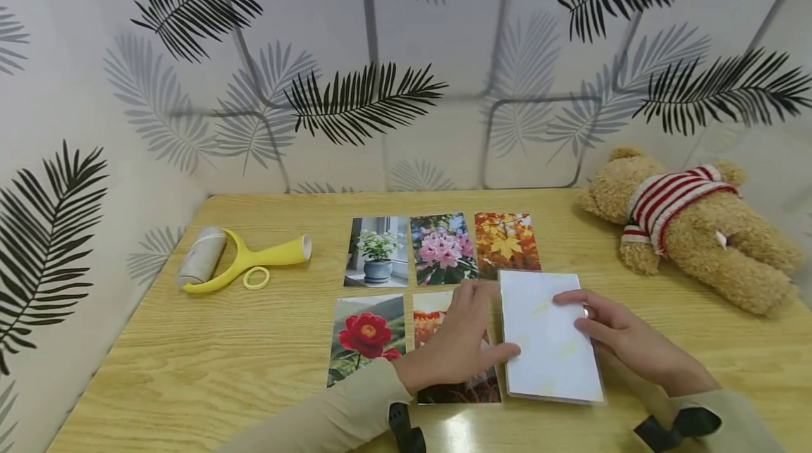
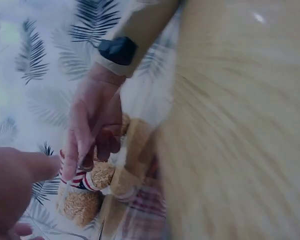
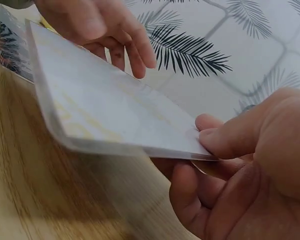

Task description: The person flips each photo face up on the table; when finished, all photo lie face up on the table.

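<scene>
My right hand (image 1: 637,344) holds a white rectangular card (image 1: 548,333) with faint yellow marks and a thick, clear plastic edge. Thumb above and fingers below, it pinches the card by one edge in the right wrist view, with the card (image 3: 105,105) tilted above the wood. My left hand (image 1: 453,344) is at the card's other side, its thumb overlapping the left edge in the head view and its fingers loosely bent. Beneath the left hand, an autumn picture card (image 1: 459,391) is partly hidden. Another picture card, with orange maple leaves (image 1: 506,238), lies just behind the white card.
Cards with a red flower (image 1: 366,333), a potted white plant (image 1: 376,252) and pink blossoms (image 1: 444,249) lie on the wooden table (image 1: 209,361). At left are a yellow-handled roller (image 1: 254,259) and a yellow ring (image 1: 256,278). A teddy bear (image 1: 704,220) lies at right.
</scene>
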The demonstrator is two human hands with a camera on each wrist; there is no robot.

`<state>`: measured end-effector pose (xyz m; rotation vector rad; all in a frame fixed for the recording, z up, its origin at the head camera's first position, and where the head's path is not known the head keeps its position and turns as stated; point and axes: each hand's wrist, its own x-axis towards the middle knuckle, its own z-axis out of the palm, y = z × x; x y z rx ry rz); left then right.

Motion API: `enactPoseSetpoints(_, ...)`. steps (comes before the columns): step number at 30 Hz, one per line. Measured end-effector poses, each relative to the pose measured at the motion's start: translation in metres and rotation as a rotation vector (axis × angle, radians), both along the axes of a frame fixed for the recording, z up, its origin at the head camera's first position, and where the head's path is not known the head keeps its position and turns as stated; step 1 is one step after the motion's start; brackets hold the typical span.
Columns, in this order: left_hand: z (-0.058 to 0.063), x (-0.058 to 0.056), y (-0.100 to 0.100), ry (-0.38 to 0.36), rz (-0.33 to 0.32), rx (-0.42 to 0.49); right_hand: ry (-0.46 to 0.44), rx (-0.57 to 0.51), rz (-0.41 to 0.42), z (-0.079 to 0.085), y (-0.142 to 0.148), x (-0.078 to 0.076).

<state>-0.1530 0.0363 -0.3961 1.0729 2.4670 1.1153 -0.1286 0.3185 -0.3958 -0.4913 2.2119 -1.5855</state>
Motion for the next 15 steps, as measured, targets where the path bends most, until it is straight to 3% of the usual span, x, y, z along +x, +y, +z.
enactPoseSetpoints(4, 0.0064, -0.0041, -0.0012, -0.46, 0.107, 0.293, -0.036, 0.034, -0.072, 0.0024, -0.0011, 0.0008)
enactPoseSetpoints(7, 0.0079, -0.0059, -0.0001, -0.683, 0.113, 0.443, -0.053, 0.051, -0.095, 0.0033, -0.002, 0.0009)
enactPoseSetpoints(10, 0.0072, -0.0063, 0.0009, -0.775, 0.082, 0.535, -0.06, 0.053, -0.103, 0.0036, -0.0026, 0.0003)
enactPoseSetpoints(15, 0.0039, -0.0064, 0.0015, -0.792, 0.059, 0.587, -0.038, 0.057, -0.113, 0.0011, -0.0039, 0.0005)
